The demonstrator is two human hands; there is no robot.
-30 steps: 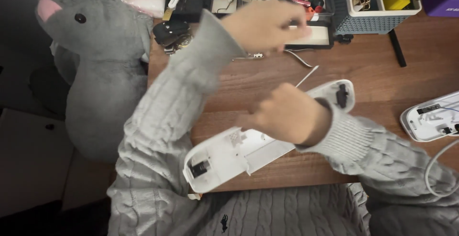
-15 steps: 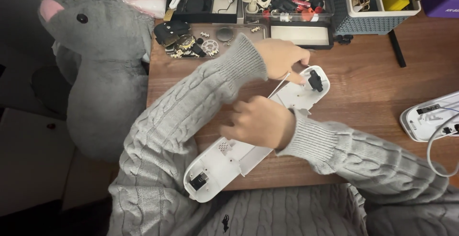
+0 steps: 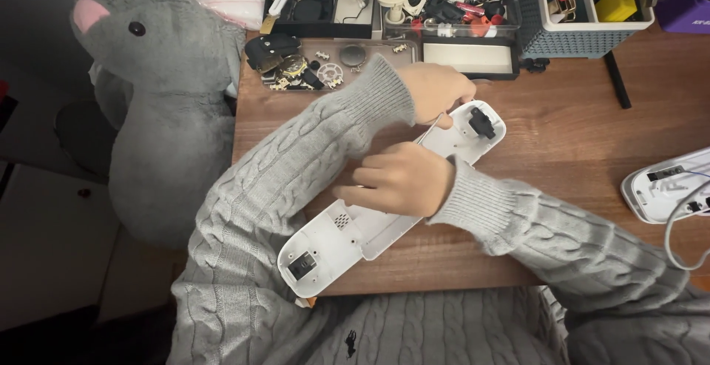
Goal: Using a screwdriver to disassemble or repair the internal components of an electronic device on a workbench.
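While right hand [image 3: 403, 184] hides white casing [image 3: 325, 243] middle, left hand [image 3: 436, 91] masks screwdriver [image 3: 431, 130] handle.

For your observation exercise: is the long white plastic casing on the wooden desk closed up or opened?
Opened. The long white plastic casing lies with its hollow inside facing up, showing inner ribs and black parts, with no cover over them.

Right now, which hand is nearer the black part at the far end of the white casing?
Left. The left hand with its thin tool sits beside the black part; the right hand presses the white casing mid-length.
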